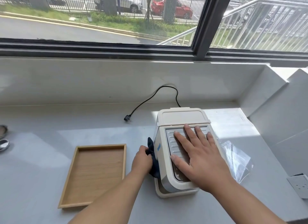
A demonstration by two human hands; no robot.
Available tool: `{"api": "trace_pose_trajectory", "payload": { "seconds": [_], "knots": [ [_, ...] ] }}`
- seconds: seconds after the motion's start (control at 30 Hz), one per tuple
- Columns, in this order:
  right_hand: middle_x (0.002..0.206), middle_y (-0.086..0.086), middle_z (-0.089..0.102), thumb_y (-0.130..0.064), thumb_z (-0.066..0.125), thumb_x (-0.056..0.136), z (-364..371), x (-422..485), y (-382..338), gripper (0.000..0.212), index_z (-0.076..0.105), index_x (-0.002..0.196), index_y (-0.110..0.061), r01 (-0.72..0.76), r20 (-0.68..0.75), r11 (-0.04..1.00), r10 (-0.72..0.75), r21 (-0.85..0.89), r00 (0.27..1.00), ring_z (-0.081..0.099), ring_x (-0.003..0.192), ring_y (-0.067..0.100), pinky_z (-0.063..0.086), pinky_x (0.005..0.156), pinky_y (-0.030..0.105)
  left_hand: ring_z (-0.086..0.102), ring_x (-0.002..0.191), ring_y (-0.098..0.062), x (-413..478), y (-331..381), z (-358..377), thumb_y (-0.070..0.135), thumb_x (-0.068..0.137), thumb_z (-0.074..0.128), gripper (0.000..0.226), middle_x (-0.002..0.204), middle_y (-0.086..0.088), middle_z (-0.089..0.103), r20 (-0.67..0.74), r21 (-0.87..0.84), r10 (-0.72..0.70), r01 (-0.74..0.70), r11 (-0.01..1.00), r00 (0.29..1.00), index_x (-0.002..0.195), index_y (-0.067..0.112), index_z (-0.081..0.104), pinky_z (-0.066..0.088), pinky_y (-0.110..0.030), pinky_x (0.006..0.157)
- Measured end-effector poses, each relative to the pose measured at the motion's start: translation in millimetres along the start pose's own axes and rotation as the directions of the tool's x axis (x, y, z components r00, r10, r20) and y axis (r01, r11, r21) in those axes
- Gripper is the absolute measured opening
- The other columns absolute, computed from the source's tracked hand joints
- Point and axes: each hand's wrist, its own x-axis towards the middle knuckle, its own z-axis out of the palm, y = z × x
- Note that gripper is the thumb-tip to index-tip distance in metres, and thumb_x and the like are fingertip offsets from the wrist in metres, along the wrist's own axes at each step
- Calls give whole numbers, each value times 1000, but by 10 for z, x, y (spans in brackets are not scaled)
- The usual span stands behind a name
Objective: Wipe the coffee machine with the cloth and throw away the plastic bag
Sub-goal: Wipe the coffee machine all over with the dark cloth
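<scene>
A cream coffee machine (180, 117) stands on the grey counter, right of centre. My right hand (198, 155) lies flat on its ribbed top, fingers spread, holding nothing. My left hand (141, 160) grips a dark cloth (152, 157) and presses it against the machine's left side. A clear plastic bag (236, 158) lies flat on the counter just right of the machine, partly hidden behind my right wrist.
An empty wooden tray (75, 178) sits left of my left arm. The machine's black cord and unplugged plug (127, 118) trail behind it. Two round metal items (3, 138) lie at the left edge. A wall socket (300, 185) sits at the right. Window ledge behind.
</scene>
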Motion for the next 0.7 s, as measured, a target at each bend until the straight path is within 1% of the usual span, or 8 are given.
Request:
{"api": "trace_pose_trajectory", "payload": {
  "seconds": [0.07,0.13,0.2,0.27,0.37,0.43,0.57,0.7],
  "knots": [
    [171,-16,-18,-84,10,89,-2,-2,2,79,-4,160,-53,-2,-2,1000,2,9,1000,-20,157,14,-12,126,46,60,95,-23,-91,-100,56,16,96,48,17,101,2,64,-6,81,-12,12,997,1000,107,29,50,45,-34,73],
    [171,-15,-17,-85,10,88,-4,-2,-1,79,-2,160,-52,-3,0,1000,3,18,1000,-20,157,14,-12,126,47,57,100,-26,-186,-164,79,17,92,48,17,87,6,57,-16,188,5,-2,982,1000,105,28,51,47,-36,75],
    [171,-15,-15,-85,11,89,-8,-1,-3,80,-1,160,-52,-2,2,1000,2,21,1000,-19,157,14,-11,126,47,56,101,-26,-266,-199,75,19,90,51,17,87,5,57,-1,231,7,-6,973,1000,105,28,53,49,-37,76],
    [172,-14,-13,-85,11,89,-16,-4,-6,80,0,160,-51,-2,1,1000,2,26,1000,-17,158,16,-10,126,48,61,96,-24,-339,-220,63,23,89,55,13,96,1,65,35,211,-24,16,977,999,102,27,54,52,-36,76],
    [173,-11,-8,-84,12,89,-29,-12,-11,80,2,161,-51,-1,-2,999,1,34,1000,-13,159,18,-10,126,49,65,93,-22,-470,-274,81,29,88,64,13,98,1,69,76,178,-52,38,983,996,95,25,54,55,-37,81],
    [174,-10,-6,-84,13,89,-26,-17,-12,80,3,160,-50,1,-3,999,-1,41,1000,-11,159,19,-10,126,50,65,90,-23,-577,-312,114,30,86,68,18,96,-1,69,91,142,-71,58,988,993,94,22,54,55,-39,79],
    [174,-9,-2,-82,16,90,-22,-31,-2,79,8,161,-48,5,-18,997,-4,71,1000,-8,159,20,-8,127,50,61,74,-26,-759,-353,170,32,82,70,25,84,-5,67,80,92,-131,123,988,988,88,18,50,47,-36,61],
    [174,-6,8,-77,25,93,-33,-66,-3,77,16,161,-43,22,-62,993,-15,112,998,-3,160,22,-6,128,48,61,71,-25,-873,-383,233,33,81,73,30,76,-5,64,74,80,-174,168,983,982,82,17,48,43,-36,62]
  ]
}}
